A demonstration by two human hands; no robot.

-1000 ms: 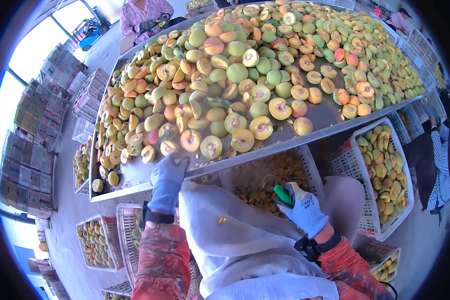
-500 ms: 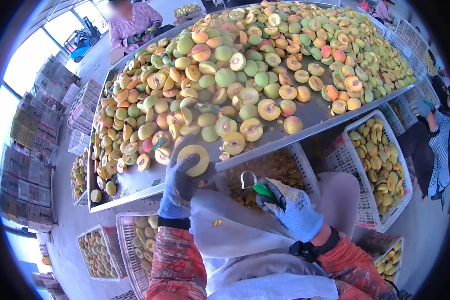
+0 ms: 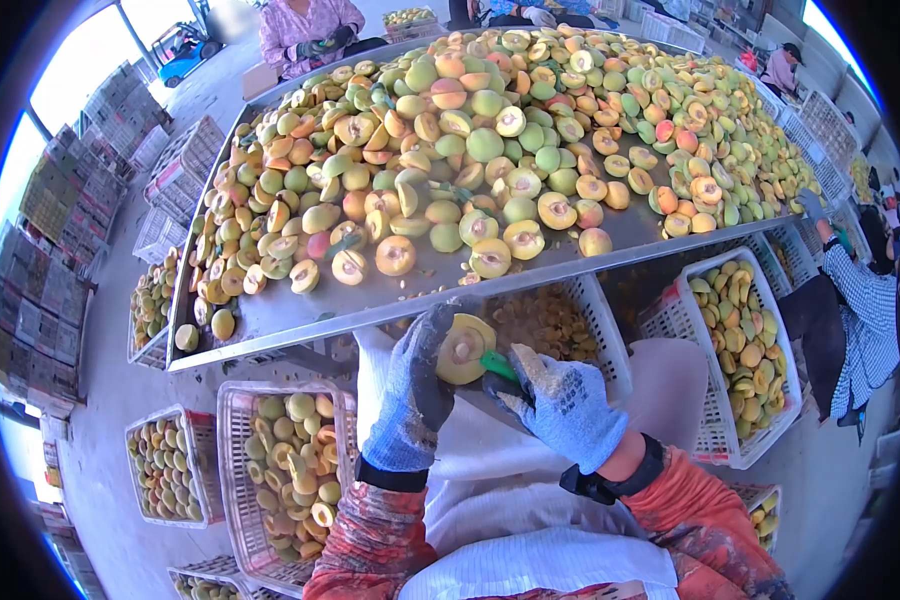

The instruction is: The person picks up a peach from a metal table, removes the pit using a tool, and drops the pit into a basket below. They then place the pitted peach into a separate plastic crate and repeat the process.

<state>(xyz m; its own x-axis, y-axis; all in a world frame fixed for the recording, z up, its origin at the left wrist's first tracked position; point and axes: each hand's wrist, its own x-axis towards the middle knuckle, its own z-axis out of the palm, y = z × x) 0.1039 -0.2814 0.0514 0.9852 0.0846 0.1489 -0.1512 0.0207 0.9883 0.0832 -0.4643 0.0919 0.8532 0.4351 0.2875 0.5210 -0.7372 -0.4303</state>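
Note:
In its blue and grey glove, my left hand [image 3: 420,385] is closed around a peach half [image 3: 464,350], its cut face with the stone turned toward my right side. My right hand [image 3: 570,405], also gloved, grips the green handle of a pitting tool [image 3: 499,366]. The tool's tip is at the cut face of the peach half; its metal loop is hidden there. Both hands are over my lap, just in front of the metal table [image 3: 300,338]. Many peach halves [image 3: 395,256] are piled on that table.
Below the table edge, a crate [image 3: 610,350] holds brownish scraps. Crates of peach halves stand to the left [image 3: 232,470] and right [image 3: 770,420]. A co-worker in a checked sleeve [image 3: 865,315] is at the right; another person in a pink top [image 3: 305,25] is across the table.
My left hand has brought the peach half from the table edge toward my right hand. The pitting tool, free in the air before, now meets its cut face. The view has shifted.

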